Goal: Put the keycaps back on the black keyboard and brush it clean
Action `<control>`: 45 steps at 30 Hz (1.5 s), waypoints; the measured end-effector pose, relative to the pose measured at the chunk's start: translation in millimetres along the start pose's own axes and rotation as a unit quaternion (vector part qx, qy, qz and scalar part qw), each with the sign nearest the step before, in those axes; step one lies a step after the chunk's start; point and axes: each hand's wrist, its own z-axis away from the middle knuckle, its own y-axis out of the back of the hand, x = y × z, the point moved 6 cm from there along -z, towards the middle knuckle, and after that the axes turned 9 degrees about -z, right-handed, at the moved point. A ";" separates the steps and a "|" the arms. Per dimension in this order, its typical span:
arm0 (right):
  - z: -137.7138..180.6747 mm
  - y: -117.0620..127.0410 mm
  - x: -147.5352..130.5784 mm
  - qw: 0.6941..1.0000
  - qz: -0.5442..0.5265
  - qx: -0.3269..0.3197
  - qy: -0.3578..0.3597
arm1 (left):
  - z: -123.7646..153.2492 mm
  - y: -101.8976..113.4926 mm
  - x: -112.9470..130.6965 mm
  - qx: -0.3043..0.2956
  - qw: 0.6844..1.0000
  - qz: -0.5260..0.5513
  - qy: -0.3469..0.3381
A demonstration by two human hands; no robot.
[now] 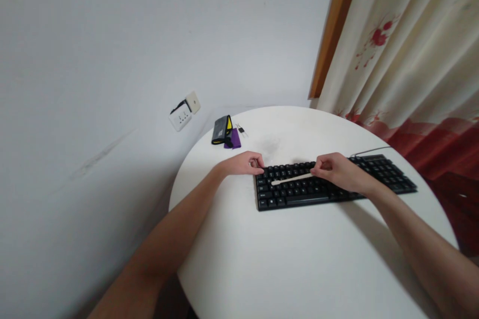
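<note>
R hand (335,172) fingers pinch off-white stick (294,178), rounded tip over blk kbd (307,199), lower R of frame ctr; L hand (243,163) fingers curled at kbd's upper-L corner, grip unclear. White tabletop (254,259) beneath; pouch (220,130) near ctr.

1. Moderate, soft indoor light fills the frame, with a cool, greyish cast on the wall (112,35).
2. The tabletop (239,249) at the centre is among the brightest areas; the lower left corner and the far lower right sink into dimness.
3. A soft-edged shadow lies on the lower-left side of the right forearm (407,219), suggesting light from the upper right.
4. The curtain (404,35) at upper right shows pale folds above and dark red below.
5. Wide-angle distortion stretches the forearms toward the bottom corners.
6. Fine detail is soft: legends on the keyboard (299,200) are mostly unreadable.
</note>
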 end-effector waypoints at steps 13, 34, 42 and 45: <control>4.8 8.6 6.2 0.998 -0.009 -0.037 -0.043 | -1.7 -1.3 -1.6 -0.001 1.000 0.001 0.003; 0.9 10.6 18.7 0.995 0.051 -0.019 -0.090 | -1.5 1.1 3.6 0.002 1.000 -0.009 0.009; 7.8 46.1 32.5 0.988 0.084 -0.030 -0.129 | -1.8 0.7 2.0 -0.003 1.000 -0.010 0.000; 8.4 49.8 33.1 0.987 0.088 -0.033 -0.130 | -1.9 1.2 0.2 -0.002 1.000 -0.015 0.003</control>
